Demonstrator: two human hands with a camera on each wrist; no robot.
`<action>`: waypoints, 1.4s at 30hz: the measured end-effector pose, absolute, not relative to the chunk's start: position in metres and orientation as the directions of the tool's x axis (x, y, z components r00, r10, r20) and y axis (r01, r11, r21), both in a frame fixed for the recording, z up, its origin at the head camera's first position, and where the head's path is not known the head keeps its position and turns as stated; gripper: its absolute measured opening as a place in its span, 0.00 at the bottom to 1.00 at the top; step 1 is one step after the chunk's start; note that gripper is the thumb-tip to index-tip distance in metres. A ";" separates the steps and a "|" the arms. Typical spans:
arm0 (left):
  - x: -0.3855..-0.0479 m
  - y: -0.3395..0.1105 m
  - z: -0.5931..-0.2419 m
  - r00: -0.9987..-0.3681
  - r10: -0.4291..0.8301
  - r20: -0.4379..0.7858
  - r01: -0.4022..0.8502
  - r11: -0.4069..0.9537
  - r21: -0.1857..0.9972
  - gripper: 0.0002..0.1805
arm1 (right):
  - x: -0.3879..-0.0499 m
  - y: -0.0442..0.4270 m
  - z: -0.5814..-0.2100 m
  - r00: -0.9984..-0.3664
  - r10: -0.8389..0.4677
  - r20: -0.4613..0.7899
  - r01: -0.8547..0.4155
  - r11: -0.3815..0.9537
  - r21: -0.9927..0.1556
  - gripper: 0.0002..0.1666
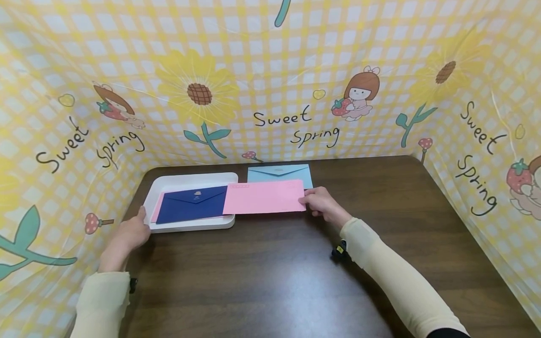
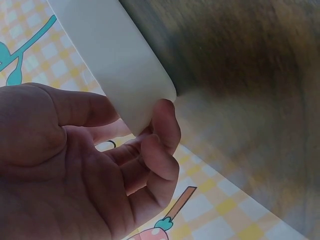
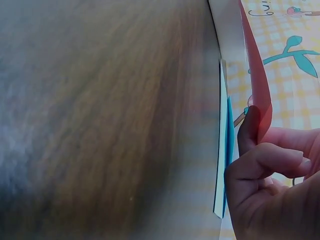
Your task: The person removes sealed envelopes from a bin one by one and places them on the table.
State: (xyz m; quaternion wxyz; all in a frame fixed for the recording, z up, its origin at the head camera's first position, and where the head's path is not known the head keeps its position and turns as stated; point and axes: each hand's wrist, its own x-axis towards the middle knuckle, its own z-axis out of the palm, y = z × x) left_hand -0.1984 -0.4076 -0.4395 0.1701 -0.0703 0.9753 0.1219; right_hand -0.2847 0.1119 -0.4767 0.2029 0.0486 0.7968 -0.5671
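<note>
A pink envelope (image 1: 264, 197) is pinched at its right end by my right hand (image 1: 323, 204); its left end reaches over the right rim of the white tray (image 1: 194, 226). In the tray lies a dark blue envelope (image 1: 192, 205) with a pink one (image 1: 156, 209) partly showing beneath it. My left hand (image 1: 131, 232) grips the tray's left end, and the left wrist view shows the thumb and fingers of this hand (image 2: 100, 155) around the tray's corner (image 2: 135, 85). In the right wrist view, the fingers of my right hand (image 3: 275, 175) hold the pink envelope's edge (image 3: 259, 85).
Behind the held envelope, a light blue envelope (image 1: 279, 172) lies on the dark wooden table (image 1: 270, 272) near its back edge. A yellow checked cloth (image 1: 262, 70) with flowers and figures surrounds the table at the back and sides.
</note>
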 end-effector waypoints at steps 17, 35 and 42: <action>-0.197 -0.408 -0.440 -0.938 -0.086 -0.335 -0.167 0.961 0.222 0.38 | -0.282 0.128 -0.477 -0.914 -0.150 -0.378 0.309 0.347 -0.885 0.07; -0.200 -0.410 -0.442 -0.945 -0.070 -0.320 -0.148 0.963 0.227 0.38 | -0.283 0.147 -0.476 -0.906 -0.115 -0.406 0.334 0.395 -0.856 0.12; -0.199 -0.410 -0.443 -0.948 -0.068 -0.312 -0.144 0.963 0.228 0.38 | -0.285 0.156 -0.478 -0.907 -0.110 -0.407 0.334 0.401 -0.853 0.11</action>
